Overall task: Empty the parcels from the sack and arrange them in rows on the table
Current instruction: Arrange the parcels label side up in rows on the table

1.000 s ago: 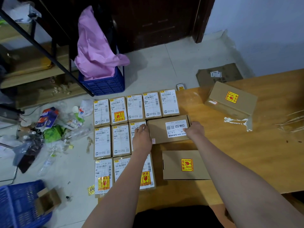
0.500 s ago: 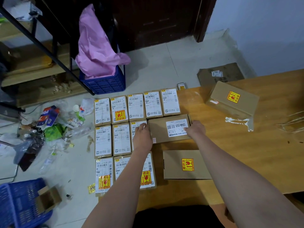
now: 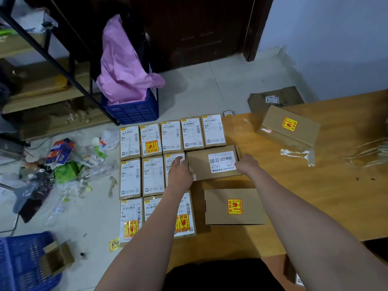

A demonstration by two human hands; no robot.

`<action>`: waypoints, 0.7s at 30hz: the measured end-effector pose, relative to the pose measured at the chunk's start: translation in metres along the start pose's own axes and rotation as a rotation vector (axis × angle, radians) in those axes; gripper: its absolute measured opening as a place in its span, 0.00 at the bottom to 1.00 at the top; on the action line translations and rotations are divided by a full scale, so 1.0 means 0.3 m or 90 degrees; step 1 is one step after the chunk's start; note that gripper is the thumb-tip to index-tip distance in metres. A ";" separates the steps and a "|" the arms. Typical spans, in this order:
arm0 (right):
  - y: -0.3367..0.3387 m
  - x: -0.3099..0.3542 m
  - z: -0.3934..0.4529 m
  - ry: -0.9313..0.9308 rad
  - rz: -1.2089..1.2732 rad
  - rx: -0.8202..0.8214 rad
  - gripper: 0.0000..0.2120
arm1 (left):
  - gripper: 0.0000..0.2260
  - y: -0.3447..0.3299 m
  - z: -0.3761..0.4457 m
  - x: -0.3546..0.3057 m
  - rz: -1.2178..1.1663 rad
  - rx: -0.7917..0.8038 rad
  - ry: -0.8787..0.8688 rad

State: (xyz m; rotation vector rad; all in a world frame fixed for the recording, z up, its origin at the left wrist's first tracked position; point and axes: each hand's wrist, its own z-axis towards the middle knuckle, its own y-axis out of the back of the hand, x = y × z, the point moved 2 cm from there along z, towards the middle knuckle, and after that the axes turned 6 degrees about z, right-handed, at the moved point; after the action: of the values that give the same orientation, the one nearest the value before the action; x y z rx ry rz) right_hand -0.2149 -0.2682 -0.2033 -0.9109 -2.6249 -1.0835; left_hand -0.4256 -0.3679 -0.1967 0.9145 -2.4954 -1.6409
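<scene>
Both hands stay put as before: left hand [image 3: 180, 172] and right hand [image 3: 247, 165] press the ends of the labelled parcel [image 3: 213, 162], fingers loosely curled, in row 2 near the table [image 3: 336, 185]'s left edge.

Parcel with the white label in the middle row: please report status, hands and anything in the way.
Left hand and right hand on its two ends. Parcel flat on table, in second row. Nothing blocking; loose brown box nearer.

Single head-worn view, angled forward and down, close over the table [image 3: 315, 196].
</scene>
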 end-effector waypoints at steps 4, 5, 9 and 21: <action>0.034 -0.046 -0.028 -0.022 0.006 -0.028 0.25 | 0.20 -0.018 -0.053 -0.040 -0.044 -0.034 -0.031; 0.044 -0.060 -0.041 -0.034 0.000 -0.032 0.26 | 0.20 -0.024 -0.069 -0.053 -0.061 -0.035 -0.036; 0.060 -0.120 -0.087 -0.072 -0.039 -0.012 0.26 | 0.15 -0.064 -0.127 -0.092 -0.183 -0.010 0.012; 0.026 -0.240 -0.202 -0.066 -0.040 0.098 0.19 | 0.20 -0.211 -0.252 -0.129 -0.386 0.181 0.183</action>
State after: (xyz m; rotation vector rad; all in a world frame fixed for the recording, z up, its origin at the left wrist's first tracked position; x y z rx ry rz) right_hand -0.1574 -0.3395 -0.1808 -0.8788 -2.7932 -0.8533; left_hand -0.3403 -0.4301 -0.2050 1.9341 -2.4156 -1.1275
